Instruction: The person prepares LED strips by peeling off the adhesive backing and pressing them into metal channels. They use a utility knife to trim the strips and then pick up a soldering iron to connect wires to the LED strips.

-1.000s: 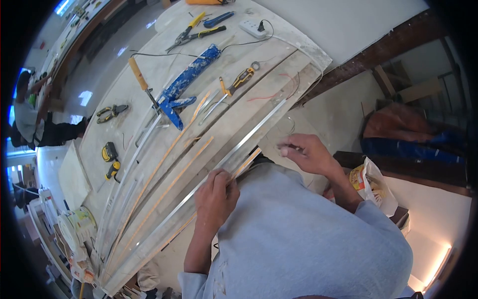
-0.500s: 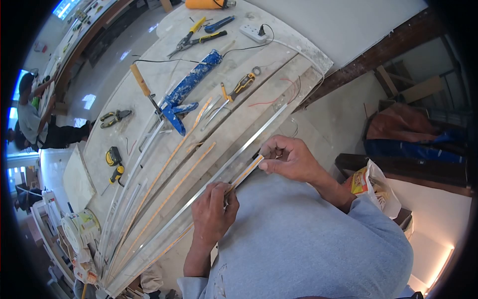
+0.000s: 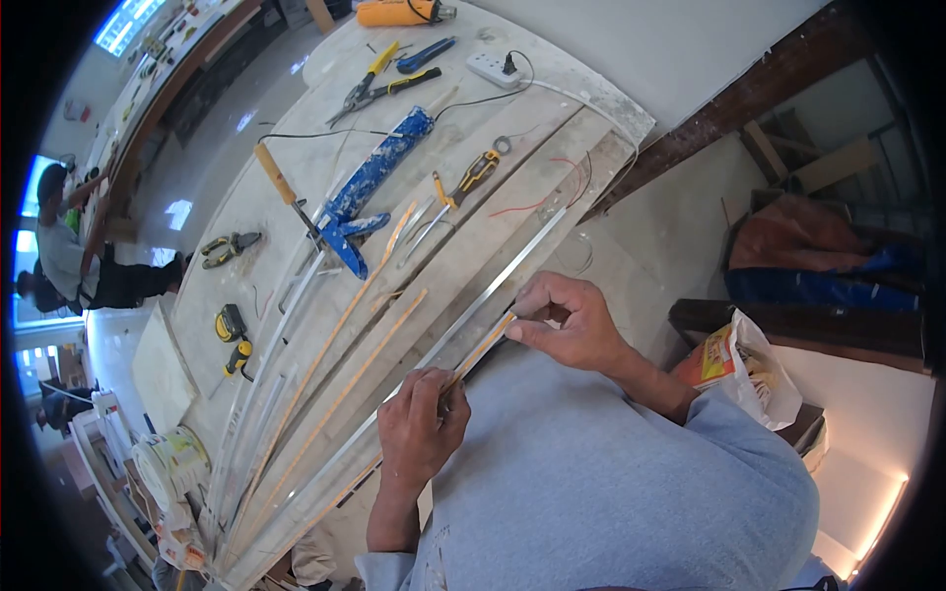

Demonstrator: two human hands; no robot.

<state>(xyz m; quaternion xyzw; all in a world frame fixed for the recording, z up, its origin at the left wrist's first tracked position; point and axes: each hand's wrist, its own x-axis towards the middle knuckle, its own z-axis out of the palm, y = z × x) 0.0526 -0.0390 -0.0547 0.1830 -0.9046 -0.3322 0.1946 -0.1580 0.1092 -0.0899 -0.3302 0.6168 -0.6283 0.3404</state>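
A narrow strip with a yellow-orange line along it runs between my two hands, close to the front of the blue-grey shirt. My left hand is closed on its lower part, fingertips pinched together. At the strip's upper end, my right hand pinches it between thumb and curled fingers. Beside the hands, a long metal profile lies diagonally on the table. Further left on the table are two thin orange strips.
The work table carries a blue caulking gun, screwdriver, snips, pliers, tape measure, power strip and orange heat tool. A person stands far left. At right sits a white bag.
My hands remain pinched on the strip and have shifted slightly against each other along it. The view has moved a little, so the table tools appear slightly displaced.
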